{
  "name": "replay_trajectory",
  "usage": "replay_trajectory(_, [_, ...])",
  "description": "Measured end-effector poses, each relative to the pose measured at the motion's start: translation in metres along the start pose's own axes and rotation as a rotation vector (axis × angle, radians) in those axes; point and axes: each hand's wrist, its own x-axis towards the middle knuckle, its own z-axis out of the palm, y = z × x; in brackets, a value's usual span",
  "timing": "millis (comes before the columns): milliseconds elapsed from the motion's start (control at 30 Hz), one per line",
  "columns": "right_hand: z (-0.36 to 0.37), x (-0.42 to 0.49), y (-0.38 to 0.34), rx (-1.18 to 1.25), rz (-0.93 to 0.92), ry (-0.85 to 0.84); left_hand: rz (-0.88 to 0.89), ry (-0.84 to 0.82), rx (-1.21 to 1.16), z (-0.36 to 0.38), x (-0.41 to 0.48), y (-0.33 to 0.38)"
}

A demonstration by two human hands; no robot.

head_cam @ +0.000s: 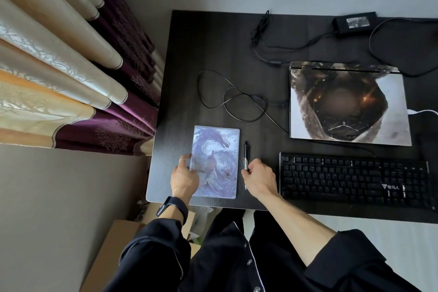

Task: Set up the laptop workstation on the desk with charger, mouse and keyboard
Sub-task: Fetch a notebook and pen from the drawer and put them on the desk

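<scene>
The dark wood-grain tabletop stands by beige-and-purple curtains. The closed laptop, its lid covered in printed art, lies at the right. A black keyboard with a white logo lies in front of it. The charger sits at the far edge, its label unreadable. The left hand grips a dragon-print notebook by its left edge. The right hand pinches a pen with curled fingers.

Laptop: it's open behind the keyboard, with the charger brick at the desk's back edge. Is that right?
Not quite. The head view shows the laptop closed, lid down, not open. The rest holds: it lies behind the keyboard, and the charger brick sits at the back edge.
</scene>
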Motion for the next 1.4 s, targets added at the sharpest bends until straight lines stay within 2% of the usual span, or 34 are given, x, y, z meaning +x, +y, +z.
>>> replay_trajectory(333, [0.005,0.005,0.0,0.093,-0.005,-0.057,0.03,-0.034,0.033,0.002,-0.003,-0.006])
replay_trajectory(1400, [0.005,0.0,0.01,0.126,-0.016,-0.032,0.009,0.056,0.056,0.009,-0.011,-0.004])
